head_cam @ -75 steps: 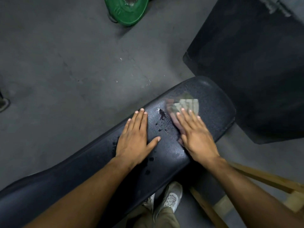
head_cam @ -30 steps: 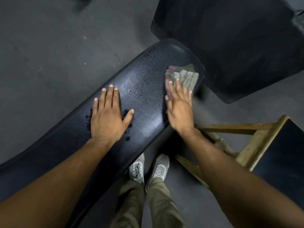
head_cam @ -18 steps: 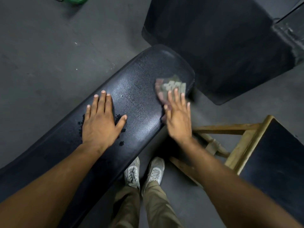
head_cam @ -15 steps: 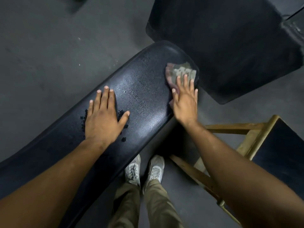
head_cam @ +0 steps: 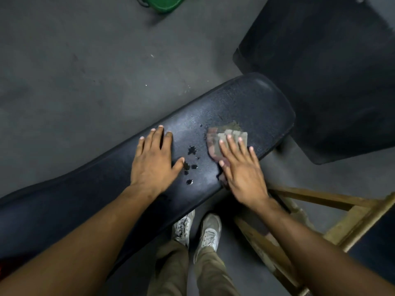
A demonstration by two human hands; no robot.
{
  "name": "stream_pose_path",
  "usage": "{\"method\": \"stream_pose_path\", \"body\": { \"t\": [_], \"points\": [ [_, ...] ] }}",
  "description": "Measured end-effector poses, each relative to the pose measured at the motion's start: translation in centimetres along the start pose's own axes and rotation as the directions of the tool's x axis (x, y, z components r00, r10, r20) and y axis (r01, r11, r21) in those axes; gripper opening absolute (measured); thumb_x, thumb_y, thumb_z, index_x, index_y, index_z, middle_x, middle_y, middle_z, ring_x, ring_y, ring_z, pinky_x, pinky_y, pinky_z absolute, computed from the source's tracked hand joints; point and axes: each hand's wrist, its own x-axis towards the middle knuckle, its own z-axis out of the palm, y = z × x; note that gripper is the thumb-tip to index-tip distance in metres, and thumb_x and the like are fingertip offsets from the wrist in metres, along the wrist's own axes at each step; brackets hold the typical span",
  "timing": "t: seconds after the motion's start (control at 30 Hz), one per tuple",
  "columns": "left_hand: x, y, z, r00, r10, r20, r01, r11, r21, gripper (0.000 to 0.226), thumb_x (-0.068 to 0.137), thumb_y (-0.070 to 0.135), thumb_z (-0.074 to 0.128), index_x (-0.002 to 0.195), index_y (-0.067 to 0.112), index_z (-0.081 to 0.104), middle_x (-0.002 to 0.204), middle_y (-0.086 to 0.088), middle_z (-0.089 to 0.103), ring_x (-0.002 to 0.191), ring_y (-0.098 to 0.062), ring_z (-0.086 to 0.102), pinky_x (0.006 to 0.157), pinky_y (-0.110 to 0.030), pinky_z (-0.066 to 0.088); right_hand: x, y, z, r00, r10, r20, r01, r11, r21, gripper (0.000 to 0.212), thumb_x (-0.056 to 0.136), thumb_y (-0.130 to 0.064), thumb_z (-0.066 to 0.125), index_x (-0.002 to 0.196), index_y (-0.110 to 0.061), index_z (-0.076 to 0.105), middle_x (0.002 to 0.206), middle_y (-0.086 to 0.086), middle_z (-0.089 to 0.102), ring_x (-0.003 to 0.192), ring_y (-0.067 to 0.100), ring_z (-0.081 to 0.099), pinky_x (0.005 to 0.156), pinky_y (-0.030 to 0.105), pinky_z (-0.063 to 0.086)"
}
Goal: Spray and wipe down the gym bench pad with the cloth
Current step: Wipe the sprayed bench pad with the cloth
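A long black bench pad [head_cam: 252,103] runs from the lower left up to the middle right. My left hand [head_cam: 155,159] lies flat on it with fingers spread, holding nothing. My right hand [head_cam: 241,167] presses flat on a folded grey and reddish cloth [head_cam: 215,142] near the pad's right end. Several small dark wet spots [head_cam: 191,150] sit on the pad between the two hands. No spray bottle is in view.
A large black mat [head_cam: 331,67] lies on the grey floor just past the pad's end. A wooden frame [head_cam: 346,223] stands at the lower right. A green weight plate [head_cam: 164,4] is at the top edge. My shoes [head_cam: 196,229] are below the pad.
My right hand has slid the cloth back from the pad's far end toward the middle. The left hand stays flat on the pad. The dark spots beside it now show more.
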Motion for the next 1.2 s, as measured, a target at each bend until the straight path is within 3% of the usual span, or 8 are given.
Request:
{"method": "stream_pose_path", "body": {
  "t": [0.23,0.43,0.57,0.77,0.93,1.03,1.1,1.2],
  "points": [
    [-2.7,-1.2,1.5,0.991,-0.111,-0.075,0.107,0.993,-0.057,0.078,0.096,0.061,0.051,0.157,0.017,0.028,0.169,-0.010,0.021,0.156,-0.029,0.019,0.128,-0.051,0.017,10.6,-5.0,-0.7,0.996,0.010,-0.085,-0.005,0.998,0.066,0.060,0.113,-0.039,0.028,0.168,-0.022,0.013,0.177,0.006,0.003,0.163,0.032,-0.005,0.132,0.052,0.002],
    [-3.8,-0.9,1.9,0.982,-0.175,-0.074,0.169,0.982,-0.084,0.082,0.095,0.061,0.051,0.160,0.018,0.026,0.169,-0.009,0.020,0.157,-0.029,0.018,0.127,-0.052,0.017,5.3,-6.4,1.1,0.963,-0.266,0.039,0.265,0.964,0.027,0.059,0.109,-0.037,0.034,0.167,-0.025,0.025,0.175,-0.002,0.018,0.163,0.023,0.008,0.132,0.047,0.005],
    [-4.2,-2.1,1.3,0.975,-0.215,-0.050,0.213,0.976,-0.048,0.085,0.093,0.068,0.048,0.160,0.020,0.025,0.170,-0.009,0.018,0.156,-0.030,0.018,0.127,-0.053,0.017,3.1,-2.3,-0.8,0.972,-0.221,0.083,0.225,0.973,-0.041,0.068,0.100,-0.035,0.033,0.167,-0.025,0.024,0.175,-0.005,0.015,0.162,0.016,0.010,0.131,0.042,0.009],
    [-4.4,-2.4,1.5,0.971,-0.230,-0.066,0.228,0.973,-0.033,0.088,0.092,0.071,0.044,0.161,0.022,0.022,0.171,-0.008,0.018,0.156,-0.030,0.019,0.125,-0.055,0.021,9.9,-2.8,-2.2,0.998,-0.057,-0.032,0.058,0.998,0.024,0.060,0.111,-0.037,0.031,0.167,-0.019,0.021,0.176,0.004,0.012,0.163,0.026,0.008,0.132,0.048,0.011],
    [-4.6,-2.2,2.9,0.961,-0.241,-0.133,0.238,0.970,-0.042,0.084,0.095,0.067,0.044,0.161,0.019,0.024,0.170,-0.009,0.019,0.157,-0.030,0.017,0.126,-0.056,0.017,11.7,-8.9,0.2,0.963,-0.269,0.000,0.269,0.963,-0.001,0.056,0.113,-0.035,0.033,0.167,-0.029,0.021,0.176,0.000,0.011,0.163,0.025,0.004,0.131,0.046,0.003],
    [-5.3,-2.5,3.3,0.970,-0.213,-0.118,0.208,0.977,-0.052,0.084,0.097,0.067,0.042,0.163,0.021,0.018,0.172,-0.008,0.014,0.159,-0.028,0.012,0.127,-0.054,0.014,8.3,-9.9,1.5,0.927,-0.371,0.053,0.371,0.929,0.016,0.058,0.110,-0.032,0.040,0.167,-0.026,0.025,0.176,0.000,0.016,0.163,0.024,0.011,0.130,0.046,0.006],
    [-5.7,-2.8,3.0,0.977,-0.191,-0.096,0.187,0.981,-0.050,0.085,0.096,0.068,0.041,0.164,0.023,0.016,0.173,-0.006,0.012,0.159,-0.027,0.010,0.128,-0.052,0.013,5.6,-8.6,1.7,0.917,-0.394,0.067,0.395,0.919,-0.006,0.059,0.107,-0.032,0.038,0.165,-0.023,0.031,0.174,0.000,0.023,0.162,0.025,0.018,0.130,0.047,0.014],
    [-6.3,-3.6,2.4,0.983,-0.167,-0.070,0.164,0.985,-0.046,0.085,0.095,0.070,0.041,0.164,0.026,0.018,0.173,-0.004,0.011,0.159,-0.025,0.009,0.129,-0.050,0.012,4.1,-6.0,0.8,0.950,-0.309,0.048,0.311,0.949,-0.054,0.065,0.102,-0.037,0.030,0.164,-0.022,0.032,0.174,-0.002,0.023,0.161,0.022,0.020,0.130,0.046,0.017]
  ]
}}
